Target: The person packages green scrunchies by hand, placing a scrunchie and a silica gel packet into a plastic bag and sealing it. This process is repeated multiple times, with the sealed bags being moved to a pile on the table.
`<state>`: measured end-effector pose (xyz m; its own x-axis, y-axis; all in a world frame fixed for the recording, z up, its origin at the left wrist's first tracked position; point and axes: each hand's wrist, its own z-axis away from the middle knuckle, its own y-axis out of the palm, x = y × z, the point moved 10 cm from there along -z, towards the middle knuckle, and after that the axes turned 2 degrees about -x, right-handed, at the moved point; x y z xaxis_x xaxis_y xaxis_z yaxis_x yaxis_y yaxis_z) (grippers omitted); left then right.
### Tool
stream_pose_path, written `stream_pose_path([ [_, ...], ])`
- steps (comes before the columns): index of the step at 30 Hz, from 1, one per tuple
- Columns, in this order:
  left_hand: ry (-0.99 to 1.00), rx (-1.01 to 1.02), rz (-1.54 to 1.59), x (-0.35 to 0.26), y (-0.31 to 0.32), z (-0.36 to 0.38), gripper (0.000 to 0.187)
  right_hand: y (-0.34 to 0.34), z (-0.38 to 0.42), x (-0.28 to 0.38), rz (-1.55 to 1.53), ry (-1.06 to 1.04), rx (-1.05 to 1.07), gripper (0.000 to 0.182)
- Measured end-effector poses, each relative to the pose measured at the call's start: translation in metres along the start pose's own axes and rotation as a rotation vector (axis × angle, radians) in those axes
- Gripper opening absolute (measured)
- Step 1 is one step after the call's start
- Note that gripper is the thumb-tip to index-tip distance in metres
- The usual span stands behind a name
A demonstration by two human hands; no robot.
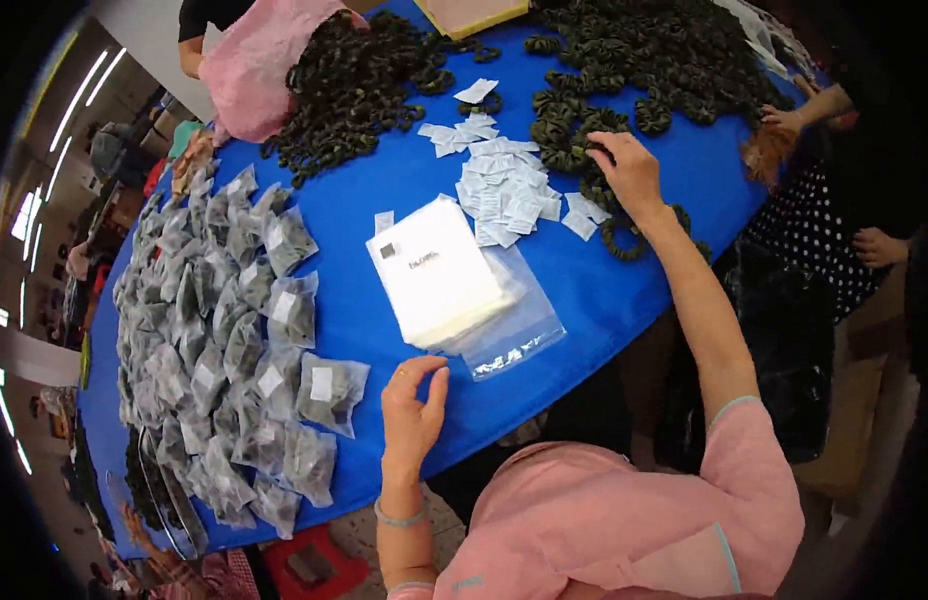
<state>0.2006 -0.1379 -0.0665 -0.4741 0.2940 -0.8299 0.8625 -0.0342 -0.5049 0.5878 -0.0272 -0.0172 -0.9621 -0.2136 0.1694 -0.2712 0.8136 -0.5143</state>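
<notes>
My left hand (pixel 414 408) is just above the table's near edge, holding nothing, thumb and curled forefinger slightly apart. Close beyond its fingertips lies a stack of clear plastic bags (pixel 439 270) with a white panel and dark printing. My right hand (pixel 626 172) reaches out to the dark green scrunchies (pixel 562 112), its thumb and forefinger at one on the pile's edge. Small white printed packets (pixel 502 190) are heaped between the bag stack and the scrunchies. A few loose scrunchies (pixel 621 240) lie under my right forearm.
Filled, bagged scrunchies (pixel 219 370) cover the left of the blue table (pixel 369 195). Another dark pile (pixel 354 85) lies at the back beside pink cloth (pixel 259 70). A yellow-edged tray (pixel 474 14) sits at the far edge. Other people's hands (pixel 784 120) show at right; a red stool (pixel 319 560) stands below.
</notes>
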Motion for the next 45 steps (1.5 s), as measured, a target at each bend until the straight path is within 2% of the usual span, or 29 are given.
stream_pose_path([
  [1, -0.007, -0.01, 0.0, 0.001, -0.002, -0.001, 0.014, 0.011, 0.0, -0.003, -0.009, -0.008, 0.004, 0.033],
  [5, 0.08, -0.041, -0.037, -0.008, -0.006, -0.021, 0.013, 0.089, 0.019, -0.007, 0.12, -0.074, 0.32, 0.035],
  [11, 0.164, -0.088, -0.188, -0.01, -0.016, -0.056, 0.012, 0.09, 0.007, -0.009, 0.202, -0.12, 0.413, 0.037],
  [15, 0.227, -0.074, -0.274, -0.001, -0.002, -0.075, 0.011, 0.016, -0.018, -0.005, -0.226, 0.449, 0.312, 0.041],
  [18, 0.255, -0.054, -0.243, -0.009, 0.012, -0.069, 0.011, -0.036, 0.008, 0.075, -0.142, -0.094, 0.222, 0.041],
  [20, 0.296, -0.039, -0.218, -0.018, 0.024, -0.067, 0.011, -0.036, 0.058, 0.114, -0.184, -0.311, 0.406, 0.037],
  [21, 0.296, -0.036, -0.211, -0.02, 0.028, -0.065, 0.011, -0.042, 0.064, 0.119, -0.177, -0.31, 0.41, 0.037],
  [25, 0.324, 0.042, -0.17, -0.026, 0.048, -0.055, 0.011, -0.051, 0.077, 0.127, -0.362, -0.174, 0.497, 0.031],
  [27, 0.321, 0.044, -0.167, -0.029, 0.049, -0.055, 0.011, -0.049, 0.063, 0.102, -0.44, 0.015, 0.464, 0.028],
  [28, 0.317, 0.042, -0.164, -0.031, 0.048, -0.054, 0.011, -0.041, 0.057, 0.092, -0.439, 0.014, 0.462, 0.028],
  [30, 0.307, 0.04, -0.162, -0.032, 0.048, -0.053, 0.011, -0.005, 0.057, 0.037, -0.212, 0.278, 0.539, 0.021],
  [31, 0.309, 0.039, -0.165, -0.033, 0.049, -0.052, 0.011, 0.005, 0.053, 0.031, -0.214, 0.277, 0.537, 0.021],
  [35, 0.321, 0.059, -0.126, -0.036, 0.053, -0.045, 0.011, 0.06, 0.069, 0.006, -0.003, 0.454, 0.904, 0.013],
  [40, 0.238, 0.032, -0.161, -0.021, 0.039, -0.047, 0.012, 0.065, 0.075, -0.003, -0.244, 0.61, 0.952, 0.013],
  [41, 0.236, 0.031, -0.161, -0.019, 0.035, -0.049, 0.012, 0.062, 0.076, 0.001, -0.244, 0.609, 0.954, 0.013],
  [45, 0.253, -0.015, -0.176, -0.012, 0.022, -0.054, 0.011, -0.043, 0.038, 0.073, -0.183, -0.021, 0.092, 0.016],
])
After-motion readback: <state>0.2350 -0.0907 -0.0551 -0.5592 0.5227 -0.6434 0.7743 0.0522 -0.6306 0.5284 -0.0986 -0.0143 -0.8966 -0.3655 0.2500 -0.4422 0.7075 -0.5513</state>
